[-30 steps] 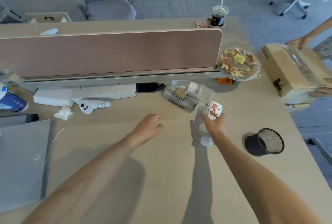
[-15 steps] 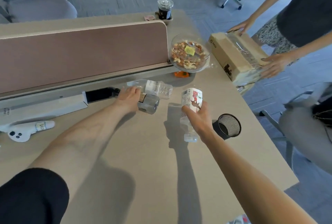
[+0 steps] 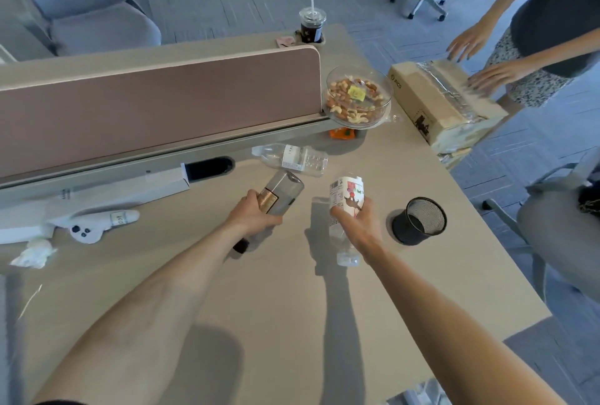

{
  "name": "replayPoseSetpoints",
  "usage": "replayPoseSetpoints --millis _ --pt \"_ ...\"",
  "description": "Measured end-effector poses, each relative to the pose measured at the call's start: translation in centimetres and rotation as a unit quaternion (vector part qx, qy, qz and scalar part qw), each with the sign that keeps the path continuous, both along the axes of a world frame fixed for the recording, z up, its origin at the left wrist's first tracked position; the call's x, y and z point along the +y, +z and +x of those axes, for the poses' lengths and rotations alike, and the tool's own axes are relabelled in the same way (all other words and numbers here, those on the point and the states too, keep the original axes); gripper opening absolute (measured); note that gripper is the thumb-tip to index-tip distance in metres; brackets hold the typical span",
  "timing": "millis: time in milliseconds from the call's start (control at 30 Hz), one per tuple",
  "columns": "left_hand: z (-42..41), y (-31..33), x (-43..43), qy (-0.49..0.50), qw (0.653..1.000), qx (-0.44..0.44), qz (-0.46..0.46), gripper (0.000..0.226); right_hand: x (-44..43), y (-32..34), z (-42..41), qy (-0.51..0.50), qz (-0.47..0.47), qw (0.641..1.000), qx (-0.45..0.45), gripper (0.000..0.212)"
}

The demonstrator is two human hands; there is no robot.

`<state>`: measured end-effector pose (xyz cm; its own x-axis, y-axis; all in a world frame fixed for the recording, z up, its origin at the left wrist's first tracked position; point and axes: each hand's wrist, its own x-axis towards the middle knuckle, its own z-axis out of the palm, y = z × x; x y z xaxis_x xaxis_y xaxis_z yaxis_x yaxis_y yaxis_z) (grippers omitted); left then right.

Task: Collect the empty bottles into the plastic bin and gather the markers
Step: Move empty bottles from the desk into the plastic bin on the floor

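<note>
You hold a bottle in each hand.
Left hand [image 3: 251, 211] grips the glass bottle [image 3: 281, 192]; right hand [image 3: 357, 226] grips the labelled bottle [image 3: 345, 195], mid-frame.

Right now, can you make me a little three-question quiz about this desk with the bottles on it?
1. True or false: the left hand holds a bottle with a gold label.
2. Which thing lies on the desk, held by no hand?
A. the clear bottle with a white label
B. the bottle with a red picture label
3. Fill in: the black mesh pen cup stands to the ___ of the right hand.

Key
1. True.
2. A. It lies on its side near the glass bowl of nuts; the right hand holds B.
3. right.
</note>
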<state>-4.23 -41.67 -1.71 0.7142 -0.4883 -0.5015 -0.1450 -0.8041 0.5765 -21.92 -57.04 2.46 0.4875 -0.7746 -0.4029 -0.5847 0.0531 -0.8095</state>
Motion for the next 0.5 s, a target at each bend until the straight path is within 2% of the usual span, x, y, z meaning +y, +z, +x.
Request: replayPoseSetpoints --millis 133,233,500 --pt "-2.7 1.7 0.9 0.043 0.992 0.091 -0.08 0.068 2.6 1.1 -2.5 -0.025 0.003 1.0 -0.001 0.05" --pt "-5.3 3.7 -0.3 0.036 0.981 0.133 -0.14 0.072 3.6 2.0 -5.5 -0.053 0.005 0.998 -0.017 0.046" --pt "-17.7 6.5 -4.0 -0.12 0.952 0.219 -0.176 0.058 4.7 4.4 -18.0 -0.161 -0.003 0.985 -0.069 0.032"
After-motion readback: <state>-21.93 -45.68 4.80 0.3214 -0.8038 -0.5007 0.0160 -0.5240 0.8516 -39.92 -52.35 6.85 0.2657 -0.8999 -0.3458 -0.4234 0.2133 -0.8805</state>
